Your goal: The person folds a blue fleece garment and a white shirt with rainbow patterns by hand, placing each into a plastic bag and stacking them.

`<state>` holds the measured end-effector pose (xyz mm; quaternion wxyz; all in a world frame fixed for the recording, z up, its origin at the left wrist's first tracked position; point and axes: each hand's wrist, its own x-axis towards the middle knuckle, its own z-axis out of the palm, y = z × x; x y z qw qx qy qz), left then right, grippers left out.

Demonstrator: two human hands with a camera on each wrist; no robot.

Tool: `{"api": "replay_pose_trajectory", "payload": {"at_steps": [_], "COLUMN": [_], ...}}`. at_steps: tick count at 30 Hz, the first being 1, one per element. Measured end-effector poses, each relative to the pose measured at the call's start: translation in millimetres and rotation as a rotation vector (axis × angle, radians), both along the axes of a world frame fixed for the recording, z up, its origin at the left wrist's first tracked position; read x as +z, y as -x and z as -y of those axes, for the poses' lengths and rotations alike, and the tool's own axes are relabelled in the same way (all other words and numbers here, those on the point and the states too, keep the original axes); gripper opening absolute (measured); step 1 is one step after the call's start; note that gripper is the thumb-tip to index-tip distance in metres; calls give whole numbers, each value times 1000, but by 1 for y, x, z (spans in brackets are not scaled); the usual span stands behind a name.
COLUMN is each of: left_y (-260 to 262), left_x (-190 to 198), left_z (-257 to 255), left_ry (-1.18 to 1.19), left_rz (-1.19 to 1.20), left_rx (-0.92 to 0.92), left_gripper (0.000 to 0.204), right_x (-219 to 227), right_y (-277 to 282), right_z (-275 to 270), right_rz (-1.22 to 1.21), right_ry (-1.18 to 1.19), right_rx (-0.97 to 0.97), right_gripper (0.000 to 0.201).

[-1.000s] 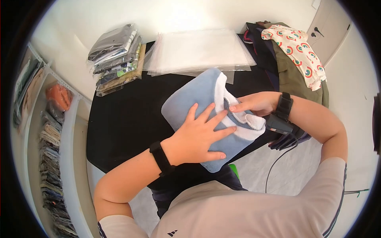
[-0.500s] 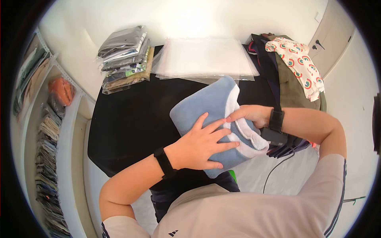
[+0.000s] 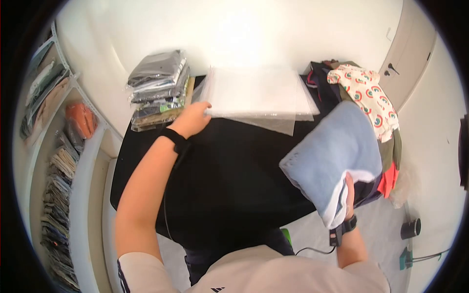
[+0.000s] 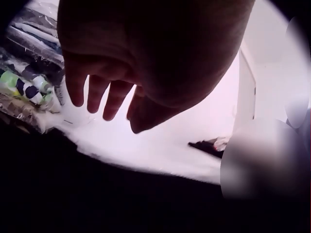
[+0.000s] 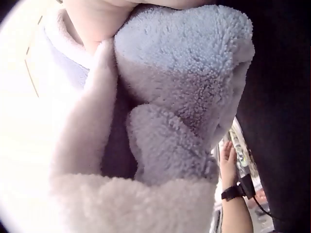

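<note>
Two hands are parted across the counter (image 3: 220,180): the left hand (image 3: 193,121) is placed at the near left corner of the clear plastic bags (image 3: 261,93), its grip loose, fingers extended and slightly parted, no film plainly pinched. The folded blue fleece (image 3: 334,144) is clasped at its near end by the right hand (image 3: 350,198), above the near right edge. From the left hand the bags are spread rightward, their longer side apparently left to right; the fleece is held well apart

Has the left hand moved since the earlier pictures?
Yes: judged against the black table, the left hand has moved leftward and forward, toward the clear plastic sheets.
</note>
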<state>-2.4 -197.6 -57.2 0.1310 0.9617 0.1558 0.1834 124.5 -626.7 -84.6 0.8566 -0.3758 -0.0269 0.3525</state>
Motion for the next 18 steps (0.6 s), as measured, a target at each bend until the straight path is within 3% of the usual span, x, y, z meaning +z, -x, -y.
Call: {"api": "replay_pose_trajectory", "payload": {"at_steps": [3,4,7,10,13,18], "left_y": [-29,-32,-34,-40,-40,-33], "left_x": [-49,-56,-45,-36,-41,-36], "left_z": [-32,-31,-10,-11,-12,-1], "left_ry": [-226,-323,-340,-452,-585,-606], "left_rz": [49,21,-150,-300,-274,-200], "left_rx": [67,107,276,260,252,171], "left_gripper": [35,36,26,14,14,12], "right_x": [-52,-49,-31,-32,-24,-27], "right_y": [-24,-19,-6,-9,-6,-4], "right_z": [9,9,2,3,2,4], "right_rz": [78,46,9,18,35,-6], "right_ry": [-112,-124,-189,-172,-138,-103], "right_rx": [-106,-105,-150,-140,-80,-127], "right_gripper": [52,52,53,54,55,56]}}
